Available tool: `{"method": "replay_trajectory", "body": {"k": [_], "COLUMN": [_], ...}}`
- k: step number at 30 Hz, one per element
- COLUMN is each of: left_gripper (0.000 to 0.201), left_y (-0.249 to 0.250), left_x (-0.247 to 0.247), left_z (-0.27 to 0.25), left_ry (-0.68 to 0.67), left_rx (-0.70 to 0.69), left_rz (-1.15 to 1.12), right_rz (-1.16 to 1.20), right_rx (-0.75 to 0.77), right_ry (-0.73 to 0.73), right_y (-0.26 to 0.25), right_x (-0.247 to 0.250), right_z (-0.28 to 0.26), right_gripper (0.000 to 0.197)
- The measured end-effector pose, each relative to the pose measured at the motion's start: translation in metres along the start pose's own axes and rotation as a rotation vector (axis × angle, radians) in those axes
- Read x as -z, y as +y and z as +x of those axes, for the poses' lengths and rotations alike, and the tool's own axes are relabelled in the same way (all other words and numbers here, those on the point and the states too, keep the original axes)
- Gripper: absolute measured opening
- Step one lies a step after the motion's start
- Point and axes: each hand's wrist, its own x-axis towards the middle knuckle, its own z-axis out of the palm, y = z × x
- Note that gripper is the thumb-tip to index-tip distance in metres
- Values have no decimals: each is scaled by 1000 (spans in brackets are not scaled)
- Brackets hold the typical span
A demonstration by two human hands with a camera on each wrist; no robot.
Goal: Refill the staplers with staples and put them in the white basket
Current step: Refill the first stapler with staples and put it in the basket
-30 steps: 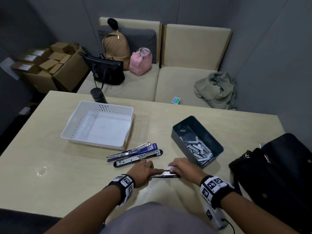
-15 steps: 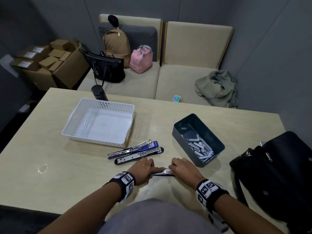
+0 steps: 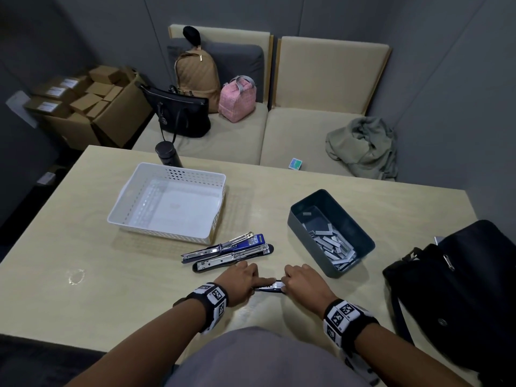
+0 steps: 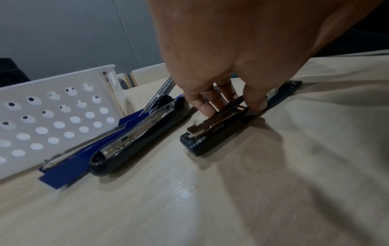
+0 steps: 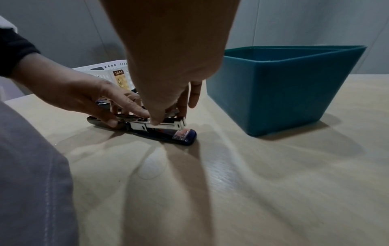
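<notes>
A dark blue stapler [image 3: 269, 288] lies opened flat on the table's near edge, its metal magazine [image 5: 160, 124] facing up. My left hand [image 3: 258, 283] grips its rear part between thumb and fingers [image 4: 203, 108]. My right hand [image 3: 287, 282] pinches the front of the magazine, thumb on top. Beyond them lie a black stapler [image 3: 234, 258] and a blue stapler [image 3: 223, 245], both swung open. The white basket [image 3: 156, 233] stands behind these with nothing in it. A dark teal bin [image 3: 360, 233] at the right holds several staple strips [image 3: 332, 247].
A black bag [image 3: 460, 289] sits on the table's right corner. A black bottle [image 3: 167, 155] stands behind the basket. Bags and a crumpled garment [image 3: 363, 146] lie on the bench beyond the table. Bare tabletop [image 3: 69, 247] stretches to the left.
My right hand has slid left along the stapler toward my left hand, so less of the stapler shows between them. The other staplers, basket and bin have not moved.
</notes>
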Motion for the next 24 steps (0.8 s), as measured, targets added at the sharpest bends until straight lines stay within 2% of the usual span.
{"method": "replay_trajectory", "body": {"k": [2,5,8,12,20,22,24], "left_gripper": [64,63,61,59,60,61,61], "left_y": [-1,0,1,1,-4,-6,-8], "left_x": [1,2,3,2,-5,-6,-7], "left_z": [1,1,1,1,1,2,2], "left_ry": [-15,-26,-38,-45,-45,-37,-36], "left_rx": [-5,-2,5,-1,-3,-15,-29], "left_rz": [2,4,13,32,28,29,32], "right_rz": [29,13,21,40,300,356,409], "right_rx": [-12,-6,42,33,-73,-106,-128], "right_ry": [-47,-81,-119,-125,-97,-101,-102], "right_y": [-1,-1,-3,-2,26,34,39], "right_x": [6,17,15,11,1,0,1], "right_z": [2,3,5,8,-2,-7,-12], "right_gripper": [12,14,23,26,41,38,24]}}
